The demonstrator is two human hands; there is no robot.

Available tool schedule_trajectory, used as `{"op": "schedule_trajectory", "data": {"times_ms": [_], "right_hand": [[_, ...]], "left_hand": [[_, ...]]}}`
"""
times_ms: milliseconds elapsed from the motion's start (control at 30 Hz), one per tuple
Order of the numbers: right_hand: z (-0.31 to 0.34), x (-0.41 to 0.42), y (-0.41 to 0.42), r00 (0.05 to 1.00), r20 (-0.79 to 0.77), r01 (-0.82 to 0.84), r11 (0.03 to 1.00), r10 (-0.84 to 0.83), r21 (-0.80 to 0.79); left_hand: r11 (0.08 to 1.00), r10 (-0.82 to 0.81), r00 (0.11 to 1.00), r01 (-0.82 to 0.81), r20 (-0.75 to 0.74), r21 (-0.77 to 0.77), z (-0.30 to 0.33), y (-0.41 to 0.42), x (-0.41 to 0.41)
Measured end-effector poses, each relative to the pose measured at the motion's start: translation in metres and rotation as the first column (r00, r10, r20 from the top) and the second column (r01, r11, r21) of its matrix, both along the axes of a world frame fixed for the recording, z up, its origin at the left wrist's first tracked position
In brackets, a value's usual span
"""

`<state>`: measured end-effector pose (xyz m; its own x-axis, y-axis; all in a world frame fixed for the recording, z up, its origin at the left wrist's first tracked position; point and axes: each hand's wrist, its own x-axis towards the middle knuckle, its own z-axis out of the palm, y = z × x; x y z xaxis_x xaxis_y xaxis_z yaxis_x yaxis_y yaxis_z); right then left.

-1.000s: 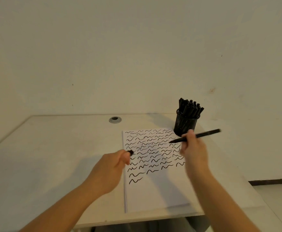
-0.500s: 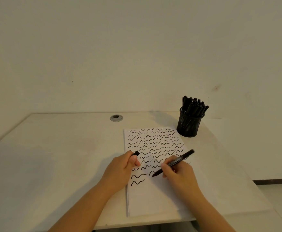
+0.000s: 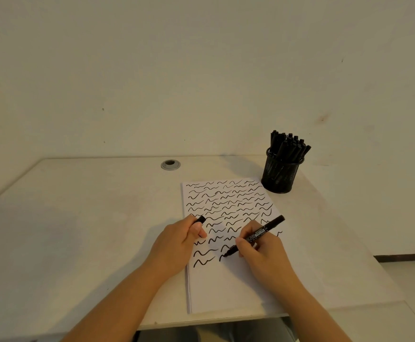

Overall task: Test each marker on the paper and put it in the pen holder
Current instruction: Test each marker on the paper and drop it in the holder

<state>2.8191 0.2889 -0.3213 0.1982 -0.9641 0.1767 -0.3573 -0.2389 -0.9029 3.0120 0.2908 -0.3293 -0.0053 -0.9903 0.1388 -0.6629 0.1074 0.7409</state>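
A white sheet of paper (image 3: 228, 290) lies on the table, its upper part covered with rows of black squiggles. My right hand (image 3: 263, 255) grips a black marker (image 3: 258, 234) with its tip touching the paper at a fresh short stroke near the lower rows. My left hand (image 3: 177, 245) rests at the paper's left edge and holds the marker's black cap (image 3: 200, 219) between thumb and fingers. A black mesh pen holder (image 3: 279, 174) stands at the paper's far right corner, filled with several black markers.
The pale table (image 3: 78, 218) has a round grey cable grommet (image 3: 170, 165) near its back edge. A bare wall rises right behind the table. The front edge runs just below the paper, and floor shows at the lower right.
My right hand brought the uncapped marker down from the air near the holder to the paper and drew a short stroke. My left hand stayed beside the paper with the cap.
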Motion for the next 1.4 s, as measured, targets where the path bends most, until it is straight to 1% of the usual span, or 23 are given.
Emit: {"op": "schedule_trajectory", "data": {"times_ms": [167, 233, 267, 333, 400, 500, 600, 667, 767, 867, 933, 1033, 1233, 1400], "right_hand": [[-0.003, -0.003, -0.001, 0.997, -0.021, 0.075, 0.997, -0.075, -0.037], [-0.003, -0.007, -0.002, 0.988, -0.03, 0.15, 0.986, -0.153, -0.066], [-0.003, -0.009, -0.002, 0.978, -0.008, 0.205, 0.975, -0.206, -0.087], [-0.002, -0.015, -0.002, 0.948, 0.135, 0.3, 0.951, -0.288, -0.08], [0.002, -0.02, -0.003, 0.913, 0.276, 0.317, 0.948, -0.301, -0.015], [0.008, -0.022, -0.009, 0.894, 0.336, 0.292, 0.954, -0.295, 0.059], [0.017, -0.013, -0.019, 0.853, 0.449, 0.225, 0.964, -0.266, 0.144], [0.021, -0.005, -0.027, 0.8, 0.554, 0.136, 0.969, -0.23, 0.206], [0.022, 0.007, -0.038, 0.696, 0.691, 0.002, 0.963, -0.196, 0.271], [0.014, 0.012, -0.04, 0.613, 0.772, -0.091, 0.956, -0.168, 0.281], [0.009, 0.01, -0.04, 0.584, 0.797, -0.116, 0.957, -0.151, 0.267], [0.005, 0.007, -0.04, 0.574, 0.809, -0.137, 0.96, -0.123, 0.243], [0.001, 0.007, -0.041, 0.632, 0.77, -0.115, 0.972, -0.088, 0.204], [-0.002, 0.005, -0.042, 0.621, 0.779, -0.109, 0.973, -0.092, 0.202]], "left_hand": [[1.0, -0.001, 1.0, 0.001, 0.009, -0.006, 0.001, 0.001, -0.001], [1.0, -0.004, 1.0, 0.004, 0.006, -0.001, 0.001, 0.001, -0.001], [1.0, -0.007, 1.0, 0.006, 0.007, 0.001, 0.0, 0.001, -0.001], [1.0, -0.012, 1.0, 0.012, 0.016, -0.001, 0.0, 0.001, 0.0], [1.0, -0.013, 1.0, 0.014, 0.024, -0.005, -0.001, 0.0, 0.0], [0.999, -0.019, 0.999, 0.02, 0.025, -0.026, -0.002, 0.0, 0.0], [0.998, -0.021, 1.0, 0.021, 0.008, -0.061, -0.002, 0.001, 0.002], [0.996, -0.009, 1.0, 0.009, -0.003, -0.085, -0.003, 0.001, 0.003], [0.993, 0.0, 1.0, -0.002, -0.014, -0.122, -0.005, 0.0, 0.004], [0.991, 0.0, 1.0, -0.002, -0.014, -0.131, -0.006, 0.0, 0.005], [0.991, -0.001, 1.0, -0.001, -0.012, -0.136, -0.006, 0.0, 0.005], [0.99, -0.004, 1.0, 0.004, -0.002, -0.138, -0.006, 0.0, 0.005], [0.989, -0.003, 1.0, 0.006, 0.022, -0.145, -0.004, 0.001, 0.004], [0.988, -0.019, 1.0, 0.021, 0.02, -0.156, -0.004, 0.001, 0.004]]}}
